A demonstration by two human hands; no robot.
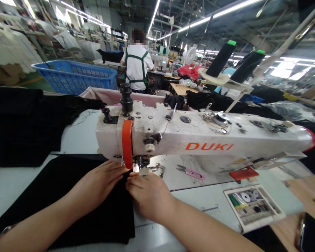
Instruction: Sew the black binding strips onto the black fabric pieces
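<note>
A white sewing machine (168,129) marked DUKI stretches across the middle, with an orange guard near its needle. Black cloth (94,213) lies on the pale machine table, its right edge near the needle area. My left hand (101,180) rests flat on this cloth, fingers extended toward the needle area. Just right of and below the needle area is my right hand (148,192), its fingers curled and pressed together at the cloth's edge. The fingertips are partly hidden, and the pinch itself is too small to make out.
Pink-handled snips (191,172) lie under the machine arm. A parts tray (254,206) and a phone (311,232) are at the right. Dark cloth (21,129) is piled left. Behind stand a blue basket (78,75) and a person (137,64) facing away.
</note>
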